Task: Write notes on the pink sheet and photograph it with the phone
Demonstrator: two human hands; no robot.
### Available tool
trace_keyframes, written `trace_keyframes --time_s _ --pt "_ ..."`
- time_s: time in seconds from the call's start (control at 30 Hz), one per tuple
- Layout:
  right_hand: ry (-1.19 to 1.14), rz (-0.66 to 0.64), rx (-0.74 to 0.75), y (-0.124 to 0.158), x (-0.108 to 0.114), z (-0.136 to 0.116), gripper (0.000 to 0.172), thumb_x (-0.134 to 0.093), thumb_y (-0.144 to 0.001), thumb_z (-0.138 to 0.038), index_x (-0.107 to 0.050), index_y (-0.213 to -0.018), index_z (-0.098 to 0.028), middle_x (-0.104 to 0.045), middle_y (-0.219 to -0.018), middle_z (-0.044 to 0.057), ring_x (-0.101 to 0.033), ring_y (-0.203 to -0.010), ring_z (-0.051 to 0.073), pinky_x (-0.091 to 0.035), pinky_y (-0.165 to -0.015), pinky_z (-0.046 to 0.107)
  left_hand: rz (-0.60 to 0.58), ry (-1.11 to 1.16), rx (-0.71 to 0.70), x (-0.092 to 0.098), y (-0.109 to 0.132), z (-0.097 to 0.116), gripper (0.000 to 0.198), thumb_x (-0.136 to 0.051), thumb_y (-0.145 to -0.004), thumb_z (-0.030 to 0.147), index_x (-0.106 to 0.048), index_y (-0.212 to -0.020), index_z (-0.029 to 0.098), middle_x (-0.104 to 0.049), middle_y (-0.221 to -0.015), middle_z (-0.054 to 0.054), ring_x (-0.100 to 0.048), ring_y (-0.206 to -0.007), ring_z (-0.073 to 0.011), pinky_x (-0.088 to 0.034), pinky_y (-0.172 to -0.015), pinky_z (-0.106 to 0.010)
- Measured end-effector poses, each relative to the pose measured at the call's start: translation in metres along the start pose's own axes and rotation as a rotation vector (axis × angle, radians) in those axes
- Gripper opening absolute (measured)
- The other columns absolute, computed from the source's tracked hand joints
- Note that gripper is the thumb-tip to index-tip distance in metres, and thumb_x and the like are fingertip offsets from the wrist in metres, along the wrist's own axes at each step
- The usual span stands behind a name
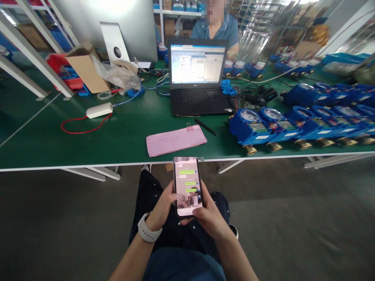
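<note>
Above my lap, just below the table's front edge, I hold a smartphone [185,185] upright in both hands. Its lit screen shows a chat with green message bubbles over a photo background. My left hand [164,205] grips the left side of the phone, with a pale watch band on that wrist. Around the lower right side wraps my right hand [209,212], its thumb on the bottom of the screen. Closest on the table lies a pink paper packet [175,141] with a red binder clip [189,127]. A black pen [206,127] rests beside it.
An open laptop [199,95] stands mid-table on the green top [125,144]. Several blue meters [252,125] with brass fittings line the right. At left are a white box with a red cable [99,110], a cardboard box [84,68] and a monitor [117,43]. A person [215,27] sits opposite.
</note>
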State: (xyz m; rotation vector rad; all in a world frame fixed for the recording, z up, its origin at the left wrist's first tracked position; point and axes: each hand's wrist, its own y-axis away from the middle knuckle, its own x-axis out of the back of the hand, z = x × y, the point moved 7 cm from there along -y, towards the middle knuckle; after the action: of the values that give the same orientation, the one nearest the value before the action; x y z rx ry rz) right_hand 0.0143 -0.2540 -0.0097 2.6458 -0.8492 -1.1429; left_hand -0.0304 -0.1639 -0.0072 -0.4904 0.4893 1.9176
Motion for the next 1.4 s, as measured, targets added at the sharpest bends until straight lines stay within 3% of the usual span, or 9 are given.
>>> trace_keyframes --time_s 0.2,0.37,0.47,0.6,0.77,0.93,1.07,1.4 --pt "-0.004 -0.029 0.009 0.002 0.000 -0.001 0.095 -0.063 -0.060 -0.007 -0.024 -0.140 -0.039 -0.049 -0.135 0.006 -0.063 -0.089 0.021 -0.059 -0.053 0.028 -0.019 -0.041 -0.005 -0.002 -0.001 0.005 0.051 -0.049 -0.074 0.020 -0.052 -0.125 0.019 -0.058 -0.125 -0.006 -0.051 -0.117 -0.0278 -0.039 -0.101 -0.040" --pt "-0.097 -0.106 0.011 0.003 -0.002 -0.003 0.091 -0.055 -0.057 -0.012 -0.027 -0.140 -0.037 -0.051 -0.133 0.005 -0.063 -0.087 0.022 -0.059 -0.055 0.036 0.037 0.058 0.080 -0.005 0.000 0.004 0.051 -0.053 -0.065 0.018 -0.058 -0.116 0.017 -0.066 -0.111 -0.008 -0.059 -0.105 -0.0293 -0.047 -0.090 -0.040" --pt "-0.103 -0.053 -0.001 0.002 0.002 -0.001 0.087 -0.051 -0.058 -0.014 -0.029 -0.139 -0.035 -0.055 -0.128 0.006 -0.063 -0.085 0.022 -0.059 -0.055 0.037 0.010 0.109 0.098 -0.006 0.003 0.000 0.053 -0.053 -0.064 0.016 -0.056 -0.117 0.019 -0.065 -0.113 -0.008 -0.058 -0.107 -0.0296 -0.048 -0.090 -0.041" --pt "-0.041 0.067 0.006 0.002 0.003 -0.001 0.086 -0.054 -0.062 -0.013 -0.027 -0.140 -0.034 -0.063 -0.113 0.005 -0.063 -0.071 0.019 -0.056 -0.044 0.029 -0.065 0.013 0.033 -0.006 0.007 -0.003 0.061 -0.055 -0.067 0.013 -0.047 -0.127 0.023 -0.056 -0.128 -0.006 -0.051 -0.118 -0.0281 -0.043 -0.099 -0.041" --pt "0.066 0.166 0.035 0.002 0.005 -0.002 0.080 -0.064 -0.068 -0.019 -0.030 -0.139 -0.032 -0.066 -0.103 0.005 -0.061 -0.058 0.016 -0.052 -0.037 0.025 -0.051 -0.050 0.014 -0.010 0.009 -0.002 0.060 -0.055 -0.070 0.012 -0.045 -0.128 0.022 -0.058 -0.126 -0.007 -0.056 -0.112 -0.0272 -0.048 -0.093 -0.037" --pt "0.023 0.223 0.089 0.002 0.009 -0.005 0.070 -0.059 -0.069 -0.025 -0.037 -0.136 -0.028 -0.068 -0.101 0.005 -0.064 -0.069 0.020 -0.052 -0.043 0.026 -0.017 -0.104 -0.011 -0.016 0.010 0.010 0.048 -0.057 -0.074 0.016 -0.049 -0.122 0.019 -0.062 -0.119 -0.010 -0.060 -0.105 -0.0272 -0.052 -0.082 -0.033" --pt "0.007 0.206 0.105 0.002 0.009 -0.005 0.070 -0.056 -0.066 -0.024 -0.040 -0.134 -0.026 -0.068 -0.099 0.004 -0.064 -0.071 0.020 -0.053 -0.047 0.027 -0.030 -0.109 -0.031 -0.016 0.010 0.012 0.053 -0.054 -0.070 0.011 -0.050 -0.122 0.021 -0.062 -0.120 -0.007 -0.058 -0.110 -0.0273 -0.051 -0.084 -0.031" --pt "0.003 0.208 0.087 0.005 0.008 -0.003 0.070 -0.052 -0.061 -0.019 -0.043 -0.130 -0.027 -0.068 -0.100 0.003 -0.062 -0.092 0.027 -0.058 -0.060 0.037 0.020 -0.110 -0.021 -0.014 0.009 0.014 0.052 -0.052 -0.067 0.008 -0.054 -0.117 0.021 -0.066 -0.111 -0.005 -0.063 -0.096 -0.0239 -0.053 -0.078 -0.030"
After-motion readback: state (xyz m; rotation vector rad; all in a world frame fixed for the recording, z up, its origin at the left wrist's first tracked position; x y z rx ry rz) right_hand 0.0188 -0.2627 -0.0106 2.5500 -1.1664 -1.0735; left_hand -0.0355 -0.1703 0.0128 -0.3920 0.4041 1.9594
